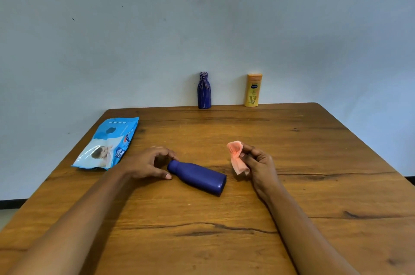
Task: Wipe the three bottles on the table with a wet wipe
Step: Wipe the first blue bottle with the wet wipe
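Item 1. Surface (292, 162): brown wooden top with dark grain cracks, set against a pale wall (202, 16).

Item 2. Plain blue bottle (198, 177): lies on its side near the middle of the surface, between the two hands. The cap end points left and away. The flat base faces right and towards the viewer.

Item 3. Streaked blue bottle (204, 91): stands upright at the far edge of the surface, close to the wall. Pale streaks run down its body.

Item 4. Yellow bottle (253, 91): stands upright at the far edge, to the right of item 3 and apart from it. It has an orange cap and a printed label.

Item 5. Wet wipe (237, 158): pink and crumpled, pinched at its middle between the thumb and fingertips of the right hand (260, 164). It is held above the surface, just right of item 2.

Item 6. Left hand (148, 163): the fingers arch over the cap end of item 2, and the thumb lies beside the neck. I cannot tell whether it grips the cap or only reaches it.

Item 7. Wipes pack (107, 144): a blue and white soft pack, lying flat at the left edge of the surface.
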A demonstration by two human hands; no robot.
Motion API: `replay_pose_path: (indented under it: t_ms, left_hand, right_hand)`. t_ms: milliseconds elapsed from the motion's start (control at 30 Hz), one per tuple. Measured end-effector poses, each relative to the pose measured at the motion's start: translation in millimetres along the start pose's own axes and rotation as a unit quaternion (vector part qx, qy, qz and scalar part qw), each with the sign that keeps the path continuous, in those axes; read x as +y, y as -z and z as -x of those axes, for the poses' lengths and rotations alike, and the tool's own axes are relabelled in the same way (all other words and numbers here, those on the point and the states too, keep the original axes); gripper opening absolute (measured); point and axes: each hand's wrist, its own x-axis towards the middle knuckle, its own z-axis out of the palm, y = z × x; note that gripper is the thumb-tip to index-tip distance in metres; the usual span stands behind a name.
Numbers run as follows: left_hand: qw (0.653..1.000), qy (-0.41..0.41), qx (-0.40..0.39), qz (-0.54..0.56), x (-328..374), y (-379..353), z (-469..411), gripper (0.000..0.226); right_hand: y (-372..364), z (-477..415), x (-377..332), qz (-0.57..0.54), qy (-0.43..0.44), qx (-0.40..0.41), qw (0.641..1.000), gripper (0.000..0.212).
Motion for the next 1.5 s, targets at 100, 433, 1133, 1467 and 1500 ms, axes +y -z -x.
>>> replay_pose_path:
  t_ms: [100,433,1133,1467,1500]
  left_hand:
    - [0.995,0.007,0.046,0.084,2.8,-4.9,2.2,0.054]
    - [0.903,-0.005,0.314,0.293,32.0,44.4,-6.3,0.027]
    - [0.882,0.121,0.454,0.048,-22.4,142.1,-174.4,0.034]
    - [0.861,0.111,0.495,0.038,-31.1,137.1,-195.0,0.037]
    - [0.861,0.113,0.494,0.040,-31.3,136.0,-195.9,0.036]
  right_hand:
    - [1.9,-2.3,2.5,-0.013,-0.009,0.002,1.000,0.025]
    - [-10.8,-17.3,3.9,-0.103,-0.028,0.013,0.994,0.025]
    - [-81.0,-116.2,17.4,-0.105,-0.083,-0.081,0.988,0.027]
    - [-81.0,-121.8,18.2,-0.089,-0.094,-0.105,0.986,0.026]
    - [-80.9,-121.8,18.2,-0.089,-0.098,-0.104,0.986,0.027]
